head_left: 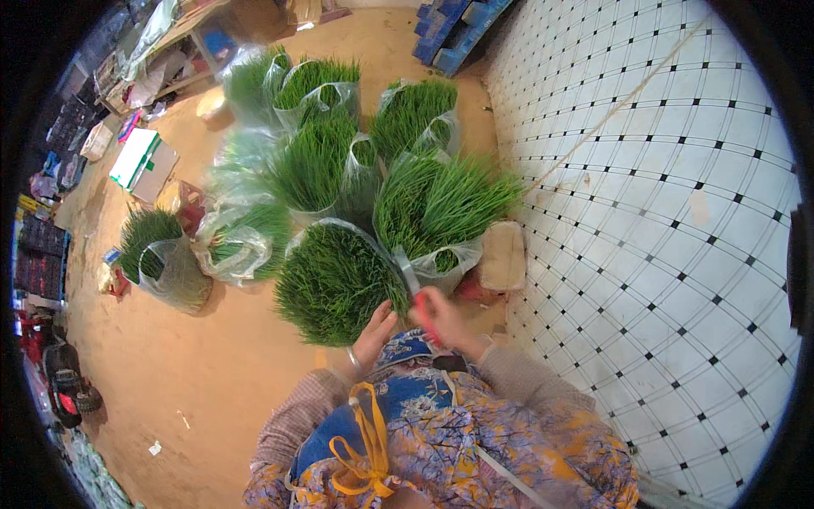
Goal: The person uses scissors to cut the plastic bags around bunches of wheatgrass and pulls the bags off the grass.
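My right hand is closed round the red handle of a knife, its pale blade pointing up and away, between two bags. My left hand, a bangle at its wrist, rests against the near right edge of a bag of dark green, chive-like stalks. Its fingers look stretched out, their tips partly hidden by the greens. Just beyond the blade stands a clear plastic bag of longer, brighter green stalks, which lean to the right.
Several more bags of greens stand upright behind, with another bag to the left. A tan block-like thing sits by the white tiled wall. Blue crates are at the back; a white and green box lies left.
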Action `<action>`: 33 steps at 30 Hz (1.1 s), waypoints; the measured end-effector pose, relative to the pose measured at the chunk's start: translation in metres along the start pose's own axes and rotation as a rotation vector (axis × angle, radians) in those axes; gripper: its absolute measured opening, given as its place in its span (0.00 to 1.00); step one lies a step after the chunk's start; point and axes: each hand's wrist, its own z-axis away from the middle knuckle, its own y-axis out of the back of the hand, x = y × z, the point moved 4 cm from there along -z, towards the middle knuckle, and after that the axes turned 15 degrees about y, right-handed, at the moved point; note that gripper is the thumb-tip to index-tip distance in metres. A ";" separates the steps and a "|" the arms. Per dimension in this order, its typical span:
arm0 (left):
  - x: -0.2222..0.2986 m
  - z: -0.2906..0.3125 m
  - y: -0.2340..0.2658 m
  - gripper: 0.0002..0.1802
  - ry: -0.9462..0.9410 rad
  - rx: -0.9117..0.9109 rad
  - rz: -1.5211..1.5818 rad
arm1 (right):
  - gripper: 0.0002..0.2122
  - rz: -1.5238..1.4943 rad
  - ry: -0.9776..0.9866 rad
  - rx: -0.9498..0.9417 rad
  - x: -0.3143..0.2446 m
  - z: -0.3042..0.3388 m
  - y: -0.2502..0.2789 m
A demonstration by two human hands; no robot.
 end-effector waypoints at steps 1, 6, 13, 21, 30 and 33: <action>0.004 -0.002 0.000 0.34 0.020 0.018 -0.022 | 0.25 0.122 -0.029 0.110 0.011 -0.006 0.031; -0.036 -0.046 0.063 0.27 0.056 0.331 -0.081 | 0.25 0.500 0.000 0.294 0.083 -0.045 0.154; -0.181 -0.031 0.155 0.20 0.315 0.805 -0.056 | 0.20 0.877 -0.262 0.202 0.134 -0.101 0.208; -0.335 0.010 0.211 0.19 0.217 0.848 -0.447 | 0.16 0.748 -0.199 0.264 0.150 -0.146 0.198; -0.192 -0.018 0.119 0.19 0.283 0.810 -0.038 | 0.18 0.555 -0.141 0.454 0.161 -0.069 0.238; -0.191 0.017 0.147 0.20 0.054 0.827 -0.124 | 0.19 0.658 -0.192 0.452 0.117 -0.060 0.224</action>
